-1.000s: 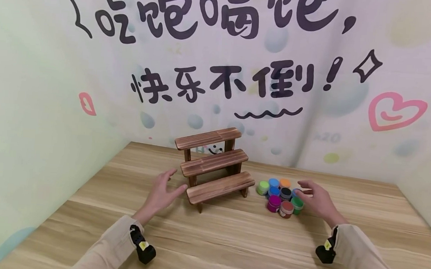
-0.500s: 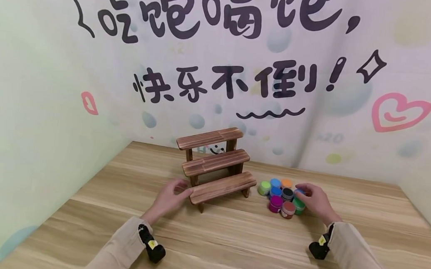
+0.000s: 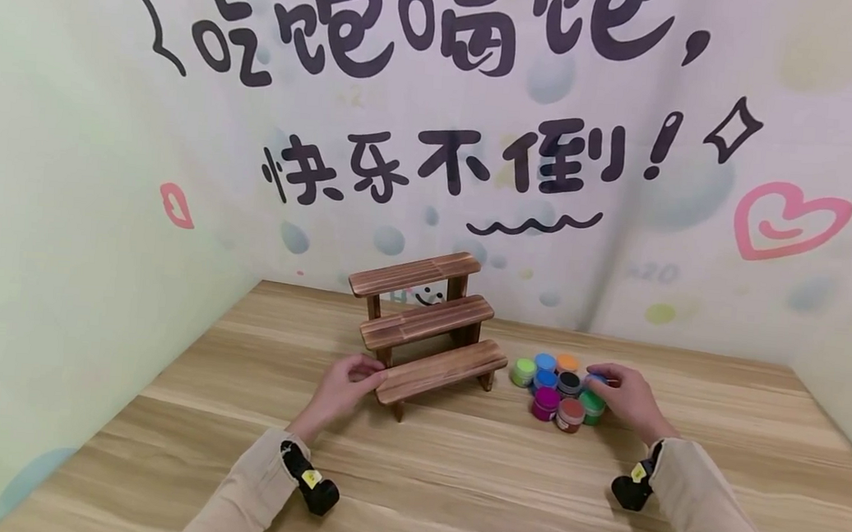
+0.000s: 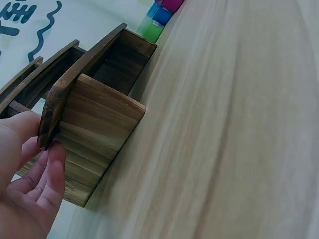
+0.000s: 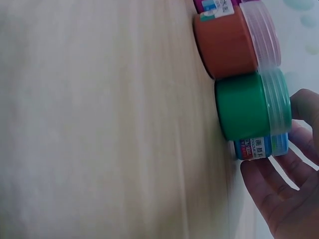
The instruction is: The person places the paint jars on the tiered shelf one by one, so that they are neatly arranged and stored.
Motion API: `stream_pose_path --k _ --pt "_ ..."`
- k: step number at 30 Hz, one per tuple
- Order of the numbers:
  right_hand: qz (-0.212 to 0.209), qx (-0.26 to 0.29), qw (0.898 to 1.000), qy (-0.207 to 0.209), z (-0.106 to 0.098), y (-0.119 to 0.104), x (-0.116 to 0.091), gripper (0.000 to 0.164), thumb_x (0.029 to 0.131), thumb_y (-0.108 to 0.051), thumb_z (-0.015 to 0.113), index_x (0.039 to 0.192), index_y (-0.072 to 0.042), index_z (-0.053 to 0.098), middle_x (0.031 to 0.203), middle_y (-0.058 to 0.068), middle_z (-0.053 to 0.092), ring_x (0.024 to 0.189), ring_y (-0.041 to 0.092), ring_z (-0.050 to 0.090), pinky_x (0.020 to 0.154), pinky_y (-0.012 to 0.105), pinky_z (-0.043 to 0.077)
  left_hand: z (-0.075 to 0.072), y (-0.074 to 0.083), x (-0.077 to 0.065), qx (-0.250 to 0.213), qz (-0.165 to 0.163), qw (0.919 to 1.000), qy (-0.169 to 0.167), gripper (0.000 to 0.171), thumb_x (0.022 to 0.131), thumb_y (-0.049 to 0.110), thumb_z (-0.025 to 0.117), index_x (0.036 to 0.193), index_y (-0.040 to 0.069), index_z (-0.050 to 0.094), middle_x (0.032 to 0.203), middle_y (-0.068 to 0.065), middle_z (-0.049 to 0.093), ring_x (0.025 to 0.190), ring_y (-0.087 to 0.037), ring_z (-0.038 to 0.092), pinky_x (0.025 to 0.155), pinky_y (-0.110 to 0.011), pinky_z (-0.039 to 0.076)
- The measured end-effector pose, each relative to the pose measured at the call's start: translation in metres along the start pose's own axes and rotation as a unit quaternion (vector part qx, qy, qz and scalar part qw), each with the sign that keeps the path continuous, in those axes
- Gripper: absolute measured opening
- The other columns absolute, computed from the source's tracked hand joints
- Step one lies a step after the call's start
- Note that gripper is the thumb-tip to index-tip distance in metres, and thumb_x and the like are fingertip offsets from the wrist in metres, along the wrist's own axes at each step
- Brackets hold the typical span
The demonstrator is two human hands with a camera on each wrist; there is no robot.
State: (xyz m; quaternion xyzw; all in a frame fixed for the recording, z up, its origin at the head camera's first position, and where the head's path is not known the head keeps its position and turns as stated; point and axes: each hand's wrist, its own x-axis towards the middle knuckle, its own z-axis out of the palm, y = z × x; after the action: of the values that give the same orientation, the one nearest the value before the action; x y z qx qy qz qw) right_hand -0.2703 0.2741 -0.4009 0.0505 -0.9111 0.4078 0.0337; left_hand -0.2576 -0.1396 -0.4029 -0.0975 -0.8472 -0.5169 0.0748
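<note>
Pinching the left end of the lowest shelf (image 3: pixel 442 373) on a three-tiered wooden stand (image 3: pixel 425 319), the left hand (image 3: pixel 343 388) has it between thumb and fingers. The stand sits upright on the table (image 3: pixel 455 482), before a lettered wall hanging (image 3: pixel 438 94). To the stand's right, jars (image 3: pixel 569 383) cluster together; there the right hand (image 3: pixel 632 400) curves narrowly about a blue jar (image 5: pixel 256 148) behind the green jar (image 5: pixel 244 108). Whether it grips, I cannot tell.

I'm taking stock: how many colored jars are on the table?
9 jars. Back: light blue, orange. Middle: lime, deep blue, black, another blue by the right hand. Front: purple, brown, green. More may be hidden.
</note>
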Motion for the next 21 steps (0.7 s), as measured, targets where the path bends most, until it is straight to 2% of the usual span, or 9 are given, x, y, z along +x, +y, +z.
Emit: stream_pose_path --k 4,8,14,21 --pt "0.007 0.007 1.0 0.002 -0.003 0.004 -0.001 0.041 0.089 -0.023 0.053 0.117 0.006 0.051 0.114 0.026 0.051 0.099 0.035 0.049 0.074 0.033 0.048 0.0 0.003 0.0 -0.023 -0.005 0.9997 0.0 0.013 0.08 0.009 0.064 0.089 0.0 0.063 0.083 -0.007 0.063 0.077 -0.019 0.059 0.07 -0.029 0.049" --pt "0.011 0.01 1.0 0.002 -0.004 0.007 -0.001 0.041 0.09 -0.023 0.052 0.118 0.006 0.05 0.115 0.026 0.051 0.099 0.035 0.049 0.073 0.033 0.048 0.0 0.003 0.0 -0.03 -0.008 0.9995 0.001 0.011 0.08 0.007 0.064 0.088 -0.001 0.064 0.082 -0.007 0.063 0.075 -0.018 0.059 0.066 -0.026 0.049" --pt "0.01 0.009 1.0 -0.008 -0.006 0.006 -0.003 0.045 0.09 -0.026 0.052 0.121 0.006 0.048 0.118 0.027 0.048 0.102 0.037 0.047 0.081 0.042 0.046 -0.001 0.005 0.0 -0.025 -0.017 0.9995 -0.006 0.012 0.08 0.009 0.065 0.088 0.0 0.064 0.084 -0.007 0.063 0.075 -0.017 0.059 0.065 -0.025 0.049" --pt "-0.007 0.016 1.0 -0.022 -0.012 0.008 -0.007 0.049 0.089 -0.028 0.053 0.123 0.006 0.045 0.123 0.028 0.045 0.107 0.043 0.044 0.086 0.049 0.042 -0.006 0.011 -0.001 -0.02 -0.03 0.9987 -0.037 0.02 0.081 0.011 0.065 0.093 -0.004 0.061 0.089 -0.009 0.062 0.079 -0.021 0.059 0.067 -0.03 0.05"
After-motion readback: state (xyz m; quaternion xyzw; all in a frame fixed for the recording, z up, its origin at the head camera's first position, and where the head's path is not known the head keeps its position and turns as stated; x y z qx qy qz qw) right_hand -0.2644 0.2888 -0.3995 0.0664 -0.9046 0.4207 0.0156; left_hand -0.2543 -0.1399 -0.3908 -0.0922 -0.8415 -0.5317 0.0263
